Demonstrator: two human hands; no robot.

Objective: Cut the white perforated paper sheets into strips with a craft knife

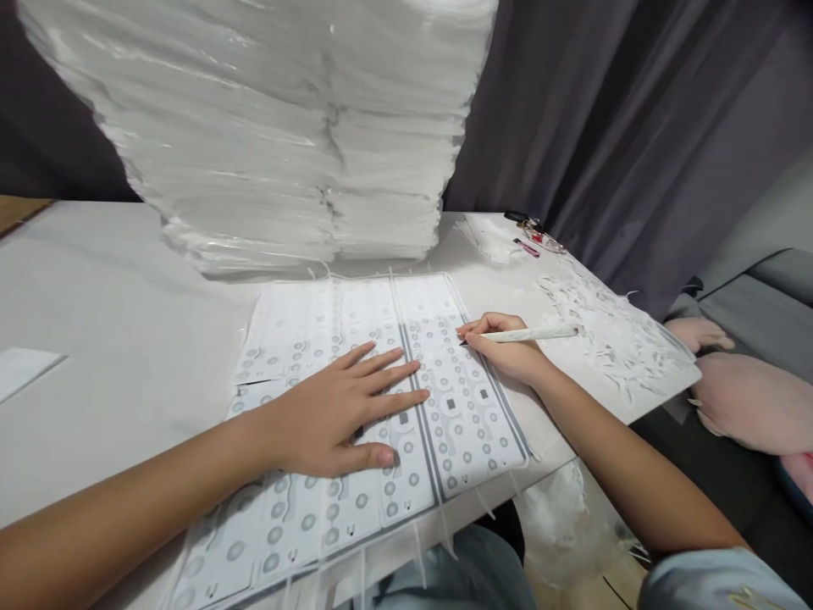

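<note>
A large white printed sheet (470,457) lies on the table, covered with rows of grey circles and panels divided by grey bands. My left hand (340,407) rests flat on its middle with the fingers spread. Over the sheet's right edge, my right hand (508,349) pinches a slim white pen-shaped tool (539,334). The tool's dark pointed tip sits at or close to the sheet; contact cannot be made out. Thin white strips stick out past the sheet's near and far edges. Near my left wrist there is a short dark slit or gap.
A tall stack of white sheets in clear plastic (285,152) stands behind on the white table (127,339). White scraps (610,330) are heaped at the right, below a pink-handled small item (527,248) and keys. A plastic bag (559,517) hangs below the table edge.
</note>
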